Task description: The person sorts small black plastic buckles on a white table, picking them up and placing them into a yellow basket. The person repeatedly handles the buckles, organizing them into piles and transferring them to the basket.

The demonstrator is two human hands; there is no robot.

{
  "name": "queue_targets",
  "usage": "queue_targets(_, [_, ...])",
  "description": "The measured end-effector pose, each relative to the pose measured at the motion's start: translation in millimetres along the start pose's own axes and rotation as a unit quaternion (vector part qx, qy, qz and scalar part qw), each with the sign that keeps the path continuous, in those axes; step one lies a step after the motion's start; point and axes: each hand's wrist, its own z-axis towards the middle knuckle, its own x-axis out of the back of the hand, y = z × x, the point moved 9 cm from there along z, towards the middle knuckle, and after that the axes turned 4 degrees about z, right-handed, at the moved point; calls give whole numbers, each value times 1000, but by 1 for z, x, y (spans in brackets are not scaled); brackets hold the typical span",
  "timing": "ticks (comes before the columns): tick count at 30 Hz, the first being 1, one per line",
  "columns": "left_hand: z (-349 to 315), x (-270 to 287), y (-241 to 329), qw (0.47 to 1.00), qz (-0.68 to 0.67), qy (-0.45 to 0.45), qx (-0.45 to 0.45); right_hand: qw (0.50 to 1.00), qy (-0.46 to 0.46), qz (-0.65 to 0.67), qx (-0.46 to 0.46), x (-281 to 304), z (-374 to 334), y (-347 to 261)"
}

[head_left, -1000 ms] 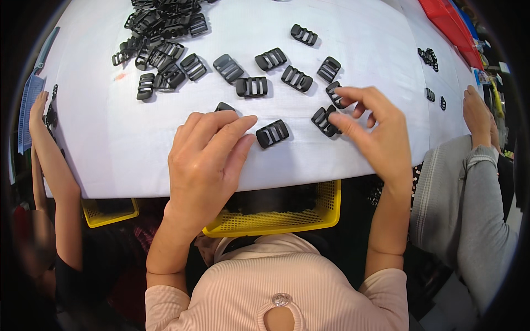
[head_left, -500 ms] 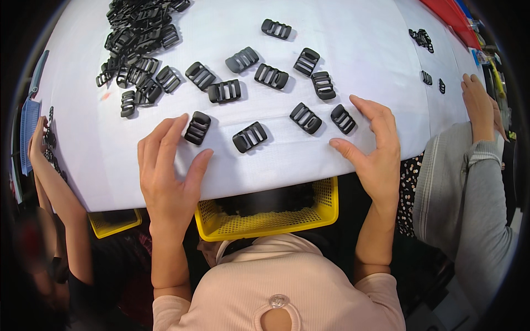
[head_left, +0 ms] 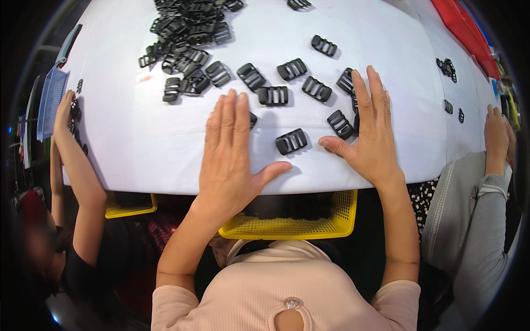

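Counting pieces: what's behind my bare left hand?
From behind your left hand, part of a black, round-edged plastic buckle shows; the rest, and anything else there, is covered.

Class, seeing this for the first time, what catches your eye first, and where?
The left hand and right hand, open over the white tabletop, dominate the middle. A heap of black buckles lies at the upper left. Below the tabletop's near edge, a yellow basket stands out at lower centre.

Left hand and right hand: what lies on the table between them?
In the head view, several black buckles lie on the white tabletop between the left hand and the right hand.
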Motion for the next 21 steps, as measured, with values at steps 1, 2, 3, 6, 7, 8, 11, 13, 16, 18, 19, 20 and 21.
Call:
queue_targets(1, [3,0,0,1000,-16,3,-1,1000,-5,-2,11,-3,7,-2])
queue_targets(2, [6,-1,-2,1000,-14,3,-6,1000,-9,-3,22,-6,13,-6])
queue_targets(3, [9,-2,-2,1000,-16,5,-9,999,-15,-9,31,-8,19,-7])
queue_targets(6, [22,-6,-6,1000,-12,2,-17,999,-10,32,15,-16,40,2])
queue_targets(7, [27,-7,-4,1000,-11,-2,-19,999,-22,33,24,-20,48,4])
queue_targets(8, [31,-6,-1,1000,-10,-6,-21,998,-34,34,33,-24,57,5])
queue_targets(11, [43,-9,3,998,-34,-15,-43,991,-86,59,89,-36,74,-7])
queue_targets(13, [44,-11,1,996,-59,-14,-67,979,-138,91,121,-48,66,-19])
queue_targets(16, [22,-10,19,987,-98,-51,-115,969,-142,83,182,-42,24,-47])
queue_targets(18, [-3,-10,32,974,-138,-105,-148,969,-158,83,170,-31,-9,-61])
queue_targets(19, [-19,-8,37,964,-164,-130,-164,967,-167,106,162,-25,-23,-69])
queue_targets(20, [-36,-3,41,953,-196,-153,-173,962,-180,136,155,-23,-37,-76])
queue_targets(21, [-50,2,45,939,-229,-177,-184,959,-187,160,141,-21,-48,-82])
